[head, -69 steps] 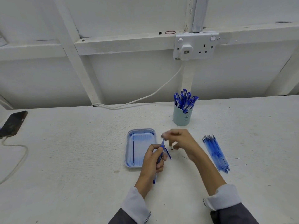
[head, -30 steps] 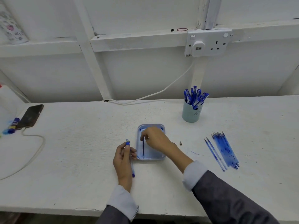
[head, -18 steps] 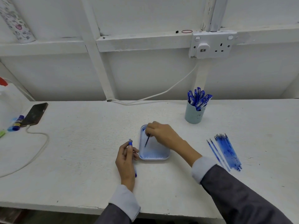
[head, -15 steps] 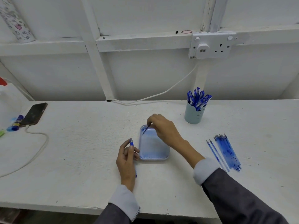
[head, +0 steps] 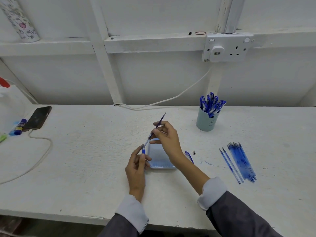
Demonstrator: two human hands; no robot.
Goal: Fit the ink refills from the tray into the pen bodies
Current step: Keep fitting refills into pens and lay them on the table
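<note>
My left hand grips a blue pen body upright, its open top just above my fingers. My right hand pinches a dark ink refill slanted up to the right; the refill's lower end meets the top of the pen body. Below my hands the pale blue tray lies on the table, with no refill visible in its exposed part. A blue pen cap and a small grey tip piece lie right of the tray.
A teal cup holds several blue pens at the back right. Several blue refills lie loose on the right. A phone with a cable, a small blue tube and a white jug are at far left.
My right hand lifted the refill out of the tray and brought its lower end to the pen body. My left hand raised the pen body toward it.
</note>
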